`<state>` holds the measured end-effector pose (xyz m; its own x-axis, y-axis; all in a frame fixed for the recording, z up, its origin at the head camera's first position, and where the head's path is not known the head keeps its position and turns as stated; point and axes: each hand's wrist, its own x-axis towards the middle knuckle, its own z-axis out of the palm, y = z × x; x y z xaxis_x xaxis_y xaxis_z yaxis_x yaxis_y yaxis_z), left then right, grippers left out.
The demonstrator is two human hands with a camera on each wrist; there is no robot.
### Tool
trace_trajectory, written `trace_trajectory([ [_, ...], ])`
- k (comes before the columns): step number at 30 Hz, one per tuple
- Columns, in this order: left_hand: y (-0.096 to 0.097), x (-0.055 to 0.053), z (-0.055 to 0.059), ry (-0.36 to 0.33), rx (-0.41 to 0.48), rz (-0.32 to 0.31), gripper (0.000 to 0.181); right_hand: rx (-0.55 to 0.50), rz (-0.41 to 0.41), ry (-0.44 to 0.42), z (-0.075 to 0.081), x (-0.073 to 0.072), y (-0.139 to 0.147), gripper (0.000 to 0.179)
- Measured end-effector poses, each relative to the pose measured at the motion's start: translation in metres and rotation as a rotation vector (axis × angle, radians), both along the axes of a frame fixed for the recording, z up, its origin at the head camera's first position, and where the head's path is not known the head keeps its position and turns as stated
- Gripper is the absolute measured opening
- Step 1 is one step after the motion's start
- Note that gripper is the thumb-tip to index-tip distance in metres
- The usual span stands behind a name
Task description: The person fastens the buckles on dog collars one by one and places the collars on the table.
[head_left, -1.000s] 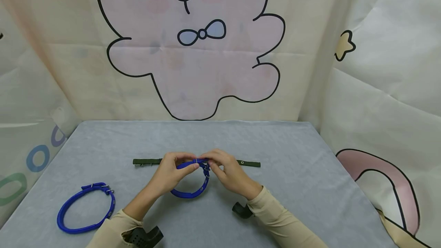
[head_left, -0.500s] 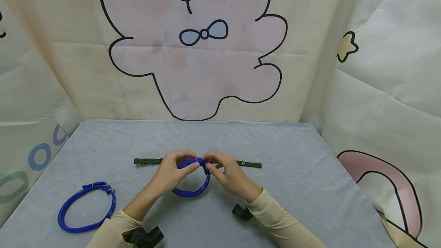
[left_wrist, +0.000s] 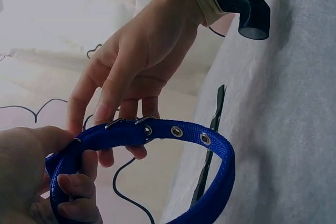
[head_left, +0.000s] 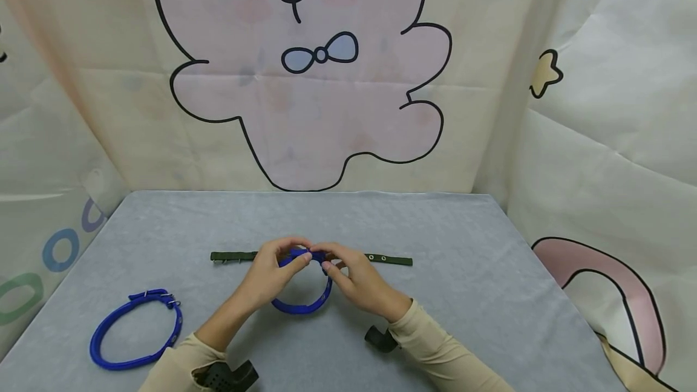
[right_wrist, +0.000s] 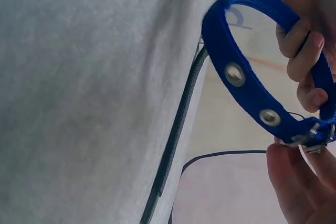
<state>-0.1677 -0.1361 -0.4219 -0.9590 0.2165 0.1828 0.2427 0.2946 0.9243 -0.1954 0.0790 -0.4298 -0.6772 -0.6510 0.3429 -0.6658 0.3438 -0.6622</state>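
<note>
A blue collar [head_left: 301, 308] with metal eyelets and a buckle is bent into a loop, raised above the table between both hands. My left hand [head_left: 271, 268] grips the band on its left side, several fingers curled round it in the left wrist view. My right hand [head_left: 360, 280] pinches the collar by its buckle [right_wrist: 317, 142], with fingers and thumb on either side of the band. The two hands' fingertips meet at the top of the loop. Eyelets [left_wrist: 177, 131] show along the band beside the buckle. The collar's overlapping end is partly hidden by the fingers.
A second blue collar [head_left: 97, 343], fastened into a loop, lies at the left of the grey table [head_left: 463, 319]. Behind the hands a dark green strap [head_left: 396, 260] lies straight, its middle hidden. A printed cloth [head_left: 305, 126] hangs behind the table.
My right hand has shifted slightly left along the collar toward the left hand, and more of the green strap shows on the right. The left hand keeps its hold.
</note>
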Motion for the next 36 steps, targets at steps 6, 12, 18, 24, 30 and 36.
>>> trace_trajectory([
  [6,-0.002,0.0,0.005,-0.026,0.06,0.084,0.02,0.0,-0.024,-0.053,0.0,-0.002,0.002,0.041],
  [12,-0.003,-0.002,0.009,-0.087,0.196,0.157,0.017,0.001,-0.03,-0.104,-0.001,-0.005,0.005,0.047],
  [18,-0.004,-0.005,0.008,-0.135,0.269,0.154,0.017,-0.032,-0.017,-0.084,-0.003,-0.009,0.006,0.046],
  [24,-0.007,-0.007,0.008,-0.153,0.208,0.13,0.024,-0.106,-0.013,-0.184,-0.002,-0.014,0.008,0.045],
  [30,-0.014,-0.01,0.008,-0.106,0.085,-0.001,0.045,-0.172,-0.031,-0.305,-0.001,-0.02,0.011,0.045],
  [36,-0.026,-0.011,0.013,-0.128,0.003,-0.135,0.055,-0.188,-0.051,-0.358,0.0,-0.024,0.015,0.044],
])
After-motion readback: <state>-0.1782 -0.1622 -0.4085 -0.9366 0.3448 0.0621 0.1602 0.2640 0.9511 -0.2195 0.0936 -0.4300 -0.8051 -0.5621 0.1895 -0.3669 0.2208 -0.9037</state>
